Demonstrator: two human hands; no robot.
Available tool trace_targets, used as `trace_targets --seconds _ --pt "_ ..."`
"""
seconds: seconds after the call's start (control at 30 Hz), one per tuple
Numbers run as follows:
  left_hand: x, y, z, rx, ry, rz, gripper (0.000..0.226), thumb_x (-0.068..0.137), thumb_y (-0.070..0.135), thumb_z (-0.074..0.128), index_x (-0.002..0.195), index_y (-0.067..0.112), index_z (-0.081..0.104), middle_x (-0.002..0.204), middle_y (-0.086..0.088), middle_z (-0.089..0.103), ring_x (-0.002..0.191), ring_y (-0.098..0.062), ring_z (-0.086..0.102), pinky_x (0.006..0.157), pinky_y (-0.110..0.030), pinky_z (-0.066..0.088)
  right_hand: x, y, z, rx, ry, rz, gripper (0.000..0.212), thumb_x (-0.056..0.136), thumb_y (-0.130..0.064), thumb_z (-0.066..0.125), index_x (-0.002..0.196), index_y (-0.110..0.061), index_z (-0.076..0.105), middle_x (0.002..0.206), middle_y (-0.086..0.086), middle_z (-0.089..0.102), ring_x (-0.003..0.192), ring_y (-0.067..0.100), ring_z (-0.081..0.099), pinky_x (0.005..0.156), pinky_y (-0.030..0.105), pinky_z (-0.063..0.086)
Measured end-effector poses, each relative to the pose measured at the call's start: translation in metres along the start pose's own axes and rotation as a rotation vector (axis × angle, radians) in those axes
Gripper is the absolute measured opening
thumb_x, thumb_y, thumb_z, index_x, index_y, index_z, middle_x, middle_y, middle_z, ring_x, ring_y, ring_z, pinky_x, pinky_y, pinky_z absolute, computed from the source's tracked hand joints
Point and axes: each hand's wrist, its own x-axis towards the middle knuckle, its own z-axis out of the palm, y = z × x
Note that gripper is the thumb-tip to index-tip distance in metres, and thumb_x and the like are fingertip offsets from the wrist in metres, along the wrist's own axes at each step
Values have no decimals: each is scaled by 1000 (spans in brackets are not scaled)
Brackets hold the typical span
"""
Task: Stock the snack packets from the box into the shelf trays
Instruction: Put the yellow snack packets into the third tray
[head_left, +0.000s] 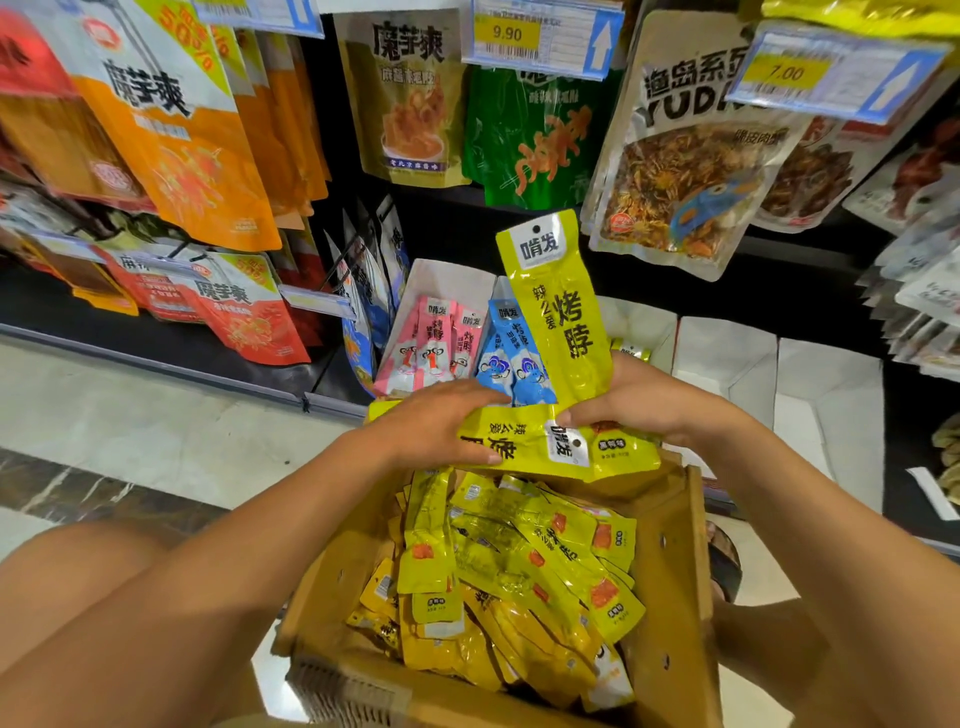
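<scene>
An open cardboard box (670, 566) in front of me holds several yellow snack packets (514, 566). Above its far edge my left hand (441, 423) grips a sideways yellow packet (519, 441). My right hand (649, 400) holds an upright yellow packet (561, 312) by its lower end, with more yellow packets (623, 452) under it. Behind the hands, white shelf trays hold pink packets (431, 343) and blue packets (511, 358). An open white tray (722, 353) stands to the right of them.
Large orange snack bags (176, 135) hang at upper left, with a yellow bag (410, 98), a green bag (535, 140) and a fish-print bag (691, 156) above the trays. Price tags (540, 36) stick out overhead. Pale floor tiles (130, 426) lie to the left.
</scene>
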Motion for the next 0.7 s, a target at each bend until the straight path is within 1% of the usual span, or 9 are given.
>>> trace_targets --seconds 0.07,0.13,0.23,0.37,0.47,0.53,0.6,0.67,0.7 --pt "-1 1 -2 -53 -42 -43 63 88 55 73 144 32 54 139 6 62 127 -18 57 104 -41 49 -1 0 -1 5 -2 -9 49 73 -4 86 117 -7 64 111 23 70 102 41 67 88 55 55" --pt "-3 4 -4 -46 -60 -62 55 91 52 72 141 32 57 135 8 66 121 -17 60 98 -38 51 -1 0 -1 -3 8 -13 48 74 -4 86 116 -6 64 111 24 70 101 41 67 87 53 55" --pt "-5 6 -5 80 -25 -63 56 92 58 66 142 35 54 134 5 67 121 -23 61 92 -39 52 2 4 -2 -3 32 -13 48 74 -8 87 117 -7 65 109 20 72 99 38 70 89 53 57" --pt "-6 6 -6 287 9 -178 63 95 62 59 148 32 46 142 -1 61 128 -29 57 92 -43 50 7 9 -5 82 138 3 43 75 -11 87 113 -10 66 99 13 76 92 36 73 84 52 60" --pt "-7 6 -5 281 105 -288 58 98 57 57 145 25 45 136 -6 63 123 -33 59 88 -43 50 5 5 -10 130 193 -23 32 79 -12 84 107 -9 70 90 7 78 85 28 75 78 47 61" --pt "-3 1 -4 48 176 -395 57 100 52 58 144 18 46 136 -9 63 124 -34 58 91 -42 49 5 6 -8 142 239 2 31 79 -13 84 107 -11 70 92 7 78 84 26 75 78 44 61" --pt "3 -1 -4 -320 275 -451 60 99 48 61 145 12 47 141 -7 59 131 -30 55 102 -40 47 7 6 0 172 253 15 30 80 -20 84 107 -14 70 97 11 77 91 34 74 82 49 61" --pt "7 8 -7 -730 355 -466 59 98 44 65 144 13 47 146 4 50 134 -19 50 108 -32 42 10 7 11 172 260 35 44 79 -44 83 111 -19 68 106 5 75 96 34 72 88 48 59" --pt "10 10 -7 -901 356 -468 53 99 40 65 143 16 48 148 4 51 132 -15 52 106 -28 45 9 6 17 174 272 48 44 79 -54 79 108 -23 64 106 -5 72 93 24 70 91 40 56"
